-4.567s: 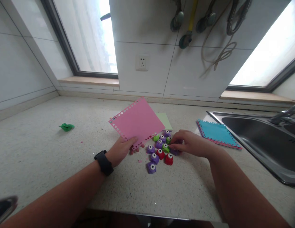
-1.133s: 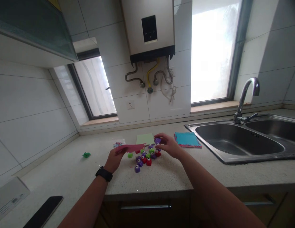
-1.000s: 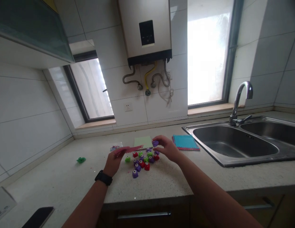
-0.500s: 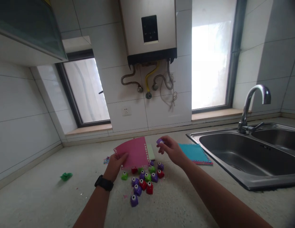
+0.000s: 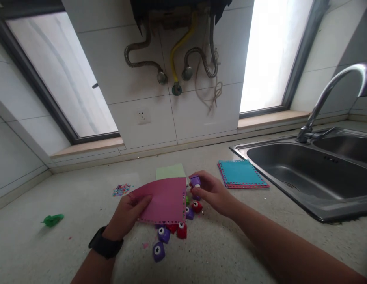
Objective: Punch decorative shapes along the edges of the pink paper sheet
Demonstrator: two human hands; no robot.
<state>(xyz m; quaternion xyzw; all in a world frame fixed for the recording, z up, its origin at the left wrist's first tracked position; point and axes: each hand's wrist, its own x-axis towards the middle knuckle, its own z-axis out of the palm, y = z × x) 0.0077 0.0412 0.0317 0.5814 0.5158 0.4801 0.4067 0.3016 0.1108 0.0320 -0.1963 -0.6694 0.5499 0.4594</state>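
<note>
My left hand (image 5: 127,211), a black watch on its wrist, grips the left edge of a pink paper sheet (image 5: 165,201) with punched borders, held just above the counter. My right hand (image 5: 213,191) pinches a small purple paper punch (image 5: 195,181) right at the sheet's right edge. Under and beside the sheet lie several small punches on the counter: purple ones (image 5: 159,250), red ones (image 5: 181,230) and a green one partly hidden by the paper.
A pale green sheet (image 5: 170,171) lies behind the pink one. A stack of blue and pink sheets (image 5: 241,173) sits beside the steel sink (image 5: 304,173) with its tap (image 5: 328,94). Paper confetti (image 5: 121,190) and a green scrap (image 5: 53,219) lie at left.
The camera tipped down and closer to the counter. My right hand brought the purple punch down to the pink sheet's right edge, and my left hand lowered the sheet flatter.
</note>
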